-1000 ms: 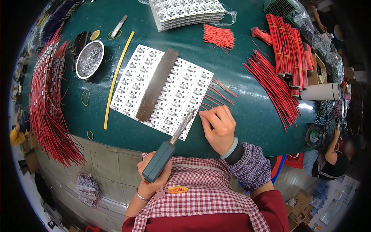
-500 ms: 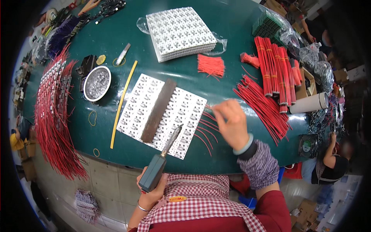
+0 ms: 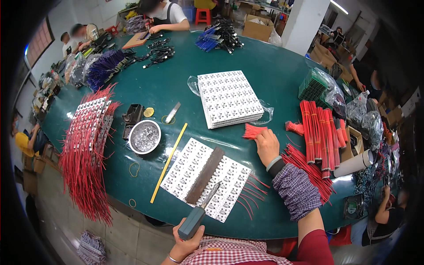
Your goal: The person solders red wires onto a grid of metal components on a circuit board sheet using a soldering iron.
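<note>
The small bundle of short red wires [image 3: 255, 131] lies on the green worktop [image 3: 282, 79], just in front of the stack of white circuit panels [image 3: 229, 98] and to the right of the panel being worked on. Its long axis runs roughly left-right, cut ends fanning toward the stack. The right hand [image 3: 266, 145] is right at it, fingers curled over the near end of the bundle. They look closed around a wire or two, though I honestly can't tell if anything is actually pinched yet since the fingers hide it. So the wires sit directly ahead of that grip, touching or as good as.

The left hand [image 3: 187, 240] is way back near the body, at the worktop's edge, clenched around the grey-green handle of a soldering iron [image 3: 199, 212], tip pointing up and right toward the flat white panel [image 3: 205, 176]. The right hand is clearly the nearer one to the wires; the left is well apart from them.

On that panel lies a dark bar [image 3: 205, 175] set diagonally, and red wires [image 3: 249, 194] stick out along its right edge. Left of it there's a long yellow stick [image 3: 169, 162], a round metal dish [image 3: 144, 137], and a big spread of red-wired strips [image 3: 86, 150]. Off to the right are long red wire bundles [image 3: 319, 134] standing in a row.
</note>
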{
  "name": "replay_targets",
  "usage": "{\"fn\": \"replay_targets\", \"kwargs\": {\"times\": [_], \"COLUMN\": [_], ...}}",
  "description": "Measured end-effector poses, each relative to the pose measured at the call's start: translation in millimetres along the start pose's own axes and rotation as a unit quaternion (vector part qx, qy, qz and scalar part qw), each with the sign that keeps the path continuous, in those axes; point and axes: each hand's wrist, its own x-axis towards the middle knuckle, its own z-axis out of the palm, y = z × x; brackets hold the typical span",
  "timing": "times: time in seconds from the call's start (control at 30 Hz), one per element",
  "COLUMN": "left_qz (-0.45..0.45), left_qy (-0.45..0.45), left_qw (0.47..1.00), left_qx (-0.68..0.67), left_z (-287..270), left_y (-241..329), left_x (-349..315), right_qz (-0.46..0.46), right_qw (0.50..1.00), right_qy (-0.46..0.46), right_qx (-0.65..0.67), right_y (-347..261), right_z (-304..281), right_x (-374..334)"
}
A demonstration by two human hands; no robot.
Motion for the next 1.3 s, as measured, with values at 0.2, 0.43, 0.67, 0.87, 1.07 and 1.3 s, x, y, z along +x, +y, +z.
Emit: {"fn": "replay_targets", "kwargs": {"times": [0.2,0.43,0.67,0.87,1.07,1.3], "left_qz": [0.146,0.022,-0.058,0.058,0.066,-0.02], "left_qy": [-0.035,0.006,-0.022,0.037,-0.019,-0.017], "left_qw": [0.98,0.999,0.996,0.998,0.996,0.991], "left_qx": [0.128,0.035,-0.064,-0.01,-0.05,-0.128], "left_z": [-2.2,1.2,-2.3,-5.5,-7.6,-12.5], "left_y": [-30.7,-33.4,-18.3,-22.1,-25.1,-18.3], "left_x": [-0.9,-9.1,-14.5,-17.2,-14.1,-27.9], "right_qz": [0.005,0.02,0.01,-0.148,-0.206,-0.151], "right_qw": [1.0,0.998,0.996,0.982,0.91,0.924], "right_qy": [0.02,0.031,0.018,-0.097,-0.263,-0.262], "right_qx": [0.013,0.045,0.082,-0.07,-0.248,-0.235], "right_y": [-2.7,-6.2,-9.7,-36.2,-64.6,-57.9], "right_z": [-2.2,-7.1,-24.0,-81.9,-82.4,-64.5], "right_x": [8.5,22.6,28.6,39.5,20.9,-7.3]}}
